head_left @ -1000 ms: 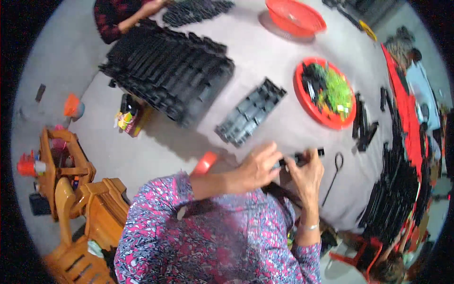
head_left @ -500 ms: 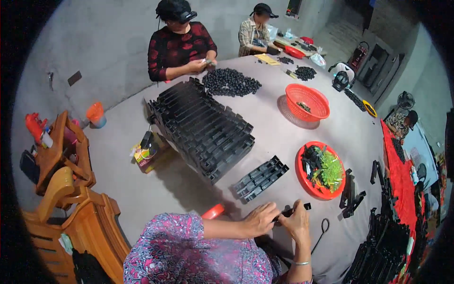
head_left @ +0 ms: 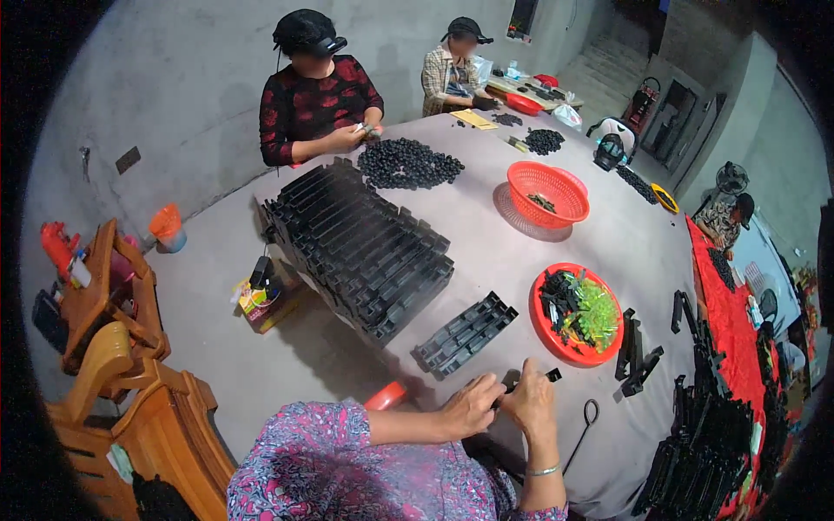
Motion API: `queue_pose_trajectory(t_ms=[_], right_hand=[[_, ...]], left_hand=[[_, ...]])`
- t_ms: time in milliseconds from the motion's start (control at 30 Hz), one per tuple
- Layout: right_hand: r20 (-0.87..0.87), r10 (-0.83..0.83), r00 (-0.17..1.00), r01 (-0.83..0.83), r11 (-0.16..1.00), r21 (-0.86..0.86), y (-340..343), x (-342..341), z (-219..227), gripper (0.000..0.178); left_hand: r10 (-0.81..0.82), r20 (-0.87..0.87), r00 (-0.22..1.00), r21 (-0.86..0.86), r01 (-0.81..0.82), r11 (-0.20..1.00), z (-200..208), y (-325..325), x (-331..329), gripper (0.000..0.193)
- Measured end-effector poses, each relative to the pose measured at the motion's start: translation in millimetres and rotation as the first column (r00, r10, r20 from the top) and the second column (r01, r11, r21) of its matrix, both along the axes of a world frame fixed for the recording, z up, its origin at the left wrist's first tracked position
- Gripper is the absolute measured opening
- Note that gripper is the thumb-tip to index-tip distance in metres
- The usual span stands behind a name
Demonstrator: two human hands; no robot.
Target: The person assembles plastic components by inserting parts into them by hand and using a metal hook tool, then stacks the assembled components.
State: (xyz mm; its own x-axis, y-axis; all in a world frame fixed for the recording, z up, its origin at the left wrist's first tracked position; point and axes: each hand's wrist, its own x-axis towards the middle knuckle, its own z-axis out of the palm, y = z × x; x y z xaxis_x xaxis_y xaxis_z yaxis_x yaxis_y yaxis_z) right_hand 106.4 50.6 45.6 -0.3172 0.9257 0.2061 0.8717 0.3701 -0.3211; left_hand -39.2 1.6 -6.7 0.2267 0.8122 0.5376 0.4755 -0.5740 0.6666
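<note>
We hold a small black strip (head_left: pixel 553 375) low over the near edge of the bench (head_left: pixel 473 260), in front of our body. Our right hand (head_left: pixel 532 401) has a narrow grip closed on it, and one end of the strip pokes out past the fingers. Our left hand (head_left: pixel 473 406) comes in beside the right with its fingers bent, at the other end of the strip; we cannot tell whether its grip pinches the strip or only touches it, as the fingers hide the spot. A metal band (head_left: pixel 545 471) circles our right wrist.

Just beyond our hands lies a small black rack (head_left: pixel 465 334), set aslant. Farther off to its left rises a big stack of black racks (head_left: pixel 356 252). To the right of the small rack sits a red tray (head_left: pixel 556 343) with black bits on its left side and clear green bits on its right. Loose black strips (head_left: pixel 641 369) lie near the tray, and a thin rod (head_left: pixel 577 448) with a loop at its top lies to the right of our right hand. Past the stack, a co-worker (head_left: pixel 321 104) in a dark red-patterned top sits by a heap of black beads (head_left: pixel 408 165).
</note>
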Motion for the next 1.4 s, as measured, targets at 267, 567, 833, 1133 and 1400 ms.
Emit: queue_pose_trajectory(t_ms=[267,567,833,1133,1400], right_hand=[[0.011,0.013,1.000,-0.012,0.995,-0.096,-7.9,-7.6,16.0,0.056],[0.089,0.059,0.994,-0.047,0.990,-0.132,8.6,-16.5,15.1,0.062],[-0.019,0.071,0.997,-0.073,0.991,-0.114,20.8,-40.4,11.2,0.050],[-0.146,0.091,0.985,-0.100,0.993,-0.056,33.9,-51.8,1.7,0.049],[-0.248,0.103,0.963,-0.109,0.994,-0.010,40.0,-53.3,-3.6,0.051]], left_hand=[[0.018,0.012,1.000,-0.013,-0.018,1.000,-0.3,-8.0,-2.3,0.048],[0.066,-0.076,0.995,0.058,-0.061,0.996,27.7,-40.4,-30.9,0.063],[-0.276,-0.033,0.961,-0.008,0.276,0.961,18.6,-42.1,-37.6,0.027],[-0.260,-0.004,0.966,-0.048,0.259,0.965,18.2,-43.7,-36.3,0.022],[-0.294,-0.047,0.955,-0.077,0.290,0.954,17.6,-41.9,-34.9,0.027]])
